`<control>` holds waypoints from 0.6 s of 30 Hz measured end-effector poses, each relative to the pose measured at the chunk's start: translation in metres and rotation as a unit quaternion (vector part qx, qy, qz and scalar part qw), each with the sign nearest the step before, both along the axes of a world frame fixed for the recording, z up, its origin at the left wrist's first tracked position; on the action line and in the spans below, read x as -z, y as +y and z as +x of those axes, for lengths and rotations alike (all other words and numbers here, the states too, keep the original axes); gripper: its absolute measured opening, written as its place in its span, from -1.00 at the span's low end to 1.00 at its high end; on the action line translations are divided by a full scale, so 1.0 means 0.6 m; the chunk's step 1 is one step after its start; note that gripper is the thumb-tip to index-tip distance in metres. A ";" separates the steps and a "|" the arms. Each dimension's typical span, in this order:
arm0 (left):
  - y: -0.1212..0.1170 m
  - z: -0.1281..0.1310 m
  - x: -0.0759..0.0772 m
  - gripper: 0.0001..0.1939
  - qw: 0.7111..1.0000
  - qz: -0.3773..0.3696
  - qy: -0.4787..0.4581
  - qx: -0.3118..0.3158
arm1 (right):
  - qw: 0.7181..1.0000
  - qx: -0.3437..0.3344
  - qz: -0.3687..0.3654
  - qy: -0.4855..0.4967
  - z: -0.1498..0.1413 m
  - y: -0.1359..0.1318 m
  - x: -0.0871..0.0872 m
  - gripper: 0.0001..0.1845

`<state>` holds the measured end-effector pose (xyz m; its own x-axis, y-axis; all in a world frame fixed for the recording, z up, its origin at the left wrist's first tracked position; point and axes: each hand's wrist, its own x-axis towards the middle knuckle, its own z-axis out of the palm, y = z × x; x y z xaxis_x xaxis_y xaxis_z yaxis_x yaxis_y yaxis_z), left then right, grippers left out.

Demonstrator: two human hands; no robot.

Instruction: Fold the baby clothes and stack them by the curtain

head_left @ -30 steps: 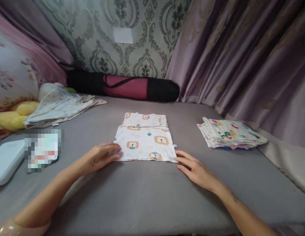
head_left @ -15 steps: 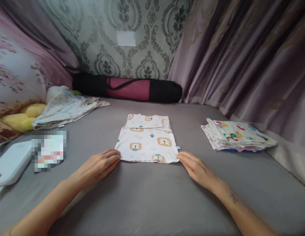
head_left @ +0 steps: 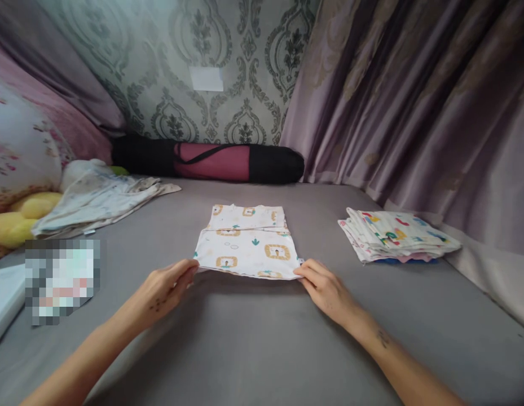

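A white cloth garment with tan lion faces and green leaf prints lies folded in front of me, its far part doubled over. My left hand pinches its near left corner. At the near right corner, beside a small white tag, my right hand grips the fabric between thumb and fingers. The near edge is lifted a little off the grey sheet and sags slightly between my hands, while the far part rests flat.
To the right sits a stack of folded clothes. A crumpled pale garment and a yellow plush toy lie at left, near a white case and a blurred-out object. A black and maroon long bag lines the wall.
Both hands have closed on the garment's near corners and raised its near edge off the sheet. One second ago the fingers rested loosely at those corners. The camera view has shifted slightly.
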<state>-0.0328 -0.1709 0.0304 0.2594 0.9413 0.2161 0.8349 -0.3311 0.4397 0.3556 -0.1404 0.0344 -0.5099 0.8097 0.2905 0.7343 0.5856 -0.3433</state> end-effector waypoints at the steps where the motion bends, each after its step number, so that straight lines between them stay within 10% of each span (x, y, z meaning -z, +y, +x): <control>1: 0.000 -0.002 0.002 -0.75 1.000 0.005 0.000 0.000 | 1.000 0.004 0.019 -0.017 -0.002 0.003 -0.001 -0.73; 18: 0.007 -0.055 0.013 -0.48 0.986 0.033 0.049 0.158 | 0.990 -0.138 0.015 -0.010 0.031 -0.005 -0.036 -0.48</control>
<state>-0.0657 -0.1669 0.0228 0.5600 0.7950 0.2332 0.7232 -0.6065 0.3304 0.3743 -0.1433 0.0560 -0.7163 0.6301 0.2999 0.5516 0.7745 -0.3097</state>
